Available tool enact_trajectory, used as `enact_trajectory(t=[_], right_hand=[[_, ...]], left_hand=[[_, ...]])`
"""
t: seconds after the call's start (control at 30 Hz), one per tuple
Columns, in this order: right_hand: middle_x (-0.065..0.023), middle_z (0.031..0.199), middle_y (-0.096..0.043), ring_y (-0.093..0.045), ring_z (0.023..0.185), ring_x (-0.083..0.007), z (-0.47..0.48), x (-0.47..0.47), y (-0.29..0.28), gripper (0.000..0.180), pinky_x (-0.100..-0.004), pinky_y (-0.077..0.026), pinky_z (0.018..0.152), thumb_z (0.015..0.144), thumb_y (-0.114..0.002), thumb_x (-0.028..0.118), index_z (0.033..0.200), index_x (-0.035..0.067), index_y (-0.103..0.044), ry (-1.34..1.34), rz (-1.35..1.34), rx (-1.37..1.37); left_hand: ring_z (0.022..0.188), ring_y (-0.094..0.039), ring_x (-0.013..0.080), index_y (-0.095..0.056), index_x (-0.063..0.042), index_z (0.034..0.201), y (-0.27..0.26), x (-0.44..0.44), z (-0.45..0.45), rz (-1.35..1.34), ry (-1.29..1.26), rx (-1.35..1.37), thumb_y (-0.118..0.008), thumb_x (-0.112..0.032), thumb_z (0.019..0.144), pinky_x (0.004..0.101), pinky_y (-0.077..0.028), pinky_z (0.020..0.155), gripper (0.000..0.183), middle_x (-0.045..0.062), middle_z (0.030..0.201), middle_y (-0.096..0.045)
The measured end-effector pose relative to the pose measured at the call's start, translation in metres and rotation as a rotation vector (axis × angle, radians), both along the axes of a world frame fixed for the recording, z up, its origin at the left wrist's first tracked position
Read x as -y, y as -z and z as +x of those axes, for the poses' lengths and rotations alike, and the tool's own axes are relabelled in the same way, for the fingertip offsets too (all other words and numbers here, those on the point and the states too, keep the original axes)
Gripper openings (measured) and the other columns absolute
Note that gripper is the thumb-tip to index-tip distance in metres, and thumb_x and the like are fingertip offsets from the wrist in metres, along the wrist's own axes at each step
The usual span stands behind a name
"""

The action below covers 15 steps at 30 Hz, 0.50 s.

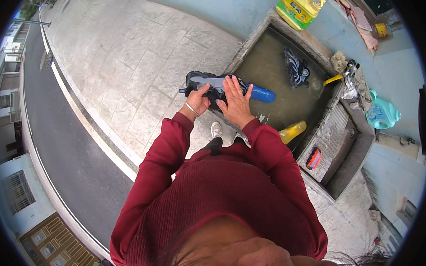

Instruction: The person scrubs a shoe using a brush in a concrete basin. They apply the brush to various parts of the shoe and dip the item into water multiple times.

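A dark black-and-grey shoe (pixel 210 81) is held over the near left edge of the water-filled basin (pixel 253 42). My left hand (pixel 199 99) grips its near side, with the thumb laid on the grey surface. Flat on the shoe's right part rests my right hand (pixel 235 100), fingers apart. A rounded blue object (pixel 263 93) shows just past the shoe's right end; whether they are joined I cannot tell. Farther back in the murky water lies a dark item with white stripes (pixel 297 70), partly sunk. A yellow object (pixel 293 132) sits near my right forearm.
A ridged washing slab (pixel 336 129) adjoins the basin, bearing an orange-and-purple scrubbing brush (pixel 314 158). A yellow detergent jug (pixel 297 8) stands on the back rim; a turquoise bottle (pixel 381 111) stands right. A tap (pixel 349 68) is at the wall. Pavement (pixel 142 57) and a road (pixel 66 132) extend left.
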State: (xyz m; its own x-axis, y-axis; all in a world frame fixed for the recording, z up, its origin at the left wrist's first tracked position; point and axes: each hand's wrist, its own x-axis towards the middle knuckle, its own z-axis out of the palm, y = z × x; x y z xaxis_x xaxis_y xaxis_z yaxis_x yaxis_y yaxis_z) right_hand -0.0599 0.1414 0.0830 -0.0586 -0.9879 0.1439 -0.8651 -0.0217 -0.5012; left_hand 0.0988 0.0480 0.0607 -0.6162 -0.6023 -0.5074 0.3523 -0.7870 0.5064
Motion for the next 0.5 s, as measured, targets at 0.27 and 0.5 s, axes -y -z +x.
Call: enact_trajectory(t=[0.27,0.5], right_hand=[[-0.0129,0.148,-0.022,-0.016,0.139,-0.0244,0.041,0.002,-0.015,0.073,-0.0676,0.007,0.1,0.084,-0.05,0.047,0.139,0.004,-0.03,-0.133,0.055,-0.001],[-0.0061,0.15,-0.017,-0.013,0.139,-0.0222,-0.005,0.008,-0.018,0.089,-0.0663,0.004,0.102,0.075,-0.061,0.052,0.141,0.006,-0.024,-0.003,0.091,-0.064]], left_hand=[[0.117,-0.049,0.0285,-0.044,-0.007,0.129,0.032,-0.029,0.016,0.194,-0.078,-0.218,-0.045,-0.037,0.094,0.0417,-0.039,0.1,0.047,0.012,0.128,-0.051],[0.111,-0.052,0.028,-0.05,-0.008,0.122,0.041,-0.036,0.011,0.172,-0.233,-0.54,-0.05,-0.035,0.092,0.0412,-0.043,0.092,0.04,0.01,0.121,-0.056]])
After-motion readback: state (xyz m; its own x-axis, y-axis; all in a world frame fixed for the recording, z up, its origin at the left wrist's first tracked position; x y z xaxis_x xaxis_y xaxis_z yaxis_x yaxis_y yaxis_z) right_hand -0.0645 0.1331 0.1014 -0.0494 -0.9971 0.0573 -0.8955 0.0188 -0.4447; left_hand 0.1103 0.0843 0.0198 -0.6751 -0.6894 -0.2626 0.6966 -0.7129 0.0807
